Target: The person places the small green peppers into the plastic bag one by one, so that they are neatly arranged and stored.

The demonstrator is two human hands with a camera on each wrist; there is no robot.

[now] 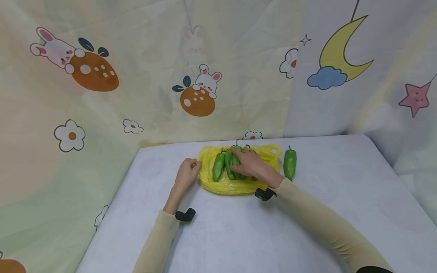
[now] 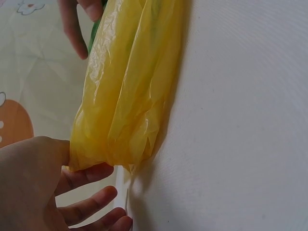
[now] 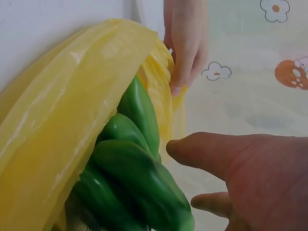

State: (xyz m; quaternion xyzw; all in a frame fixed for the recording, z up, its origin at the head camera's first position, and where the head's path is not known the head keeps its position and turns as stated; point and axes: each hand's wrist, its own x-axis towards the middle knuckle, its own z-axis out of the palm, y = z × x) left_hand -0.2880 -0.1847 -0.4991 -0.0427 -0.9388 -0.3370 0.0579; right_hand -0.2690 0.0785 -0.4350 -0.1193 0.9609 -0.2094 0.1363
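A yellow plastic bag [image 1: 235, 189] lies on the table with its mouth spread, and several green peppers [image 1: 219, 167] sit side by side in it. My left hand [image 1: 187, 173] pinches the bag's left edge between thumb and index finger; in the left wrist view the other fingers of that hand [image 2: 33, 178] are spread below the yellow plastic [image 2: 125, 91]. Over the peppers hovers my right hand [image 1: 252, 163], its fingers extended. The right wrist view has its thumb [image 3: 202, 151] beside the green peppers [image 3: 139, 175], apart from them, holding nothing visible.
One more green pepper [image 1: 290, 163] lies on the white-covered table [image 1: 232, 231], right of the bag. A printed cloth [image 1: 153, 76] with rabbits, flowers and a moon hangs behind the table and along its left side.
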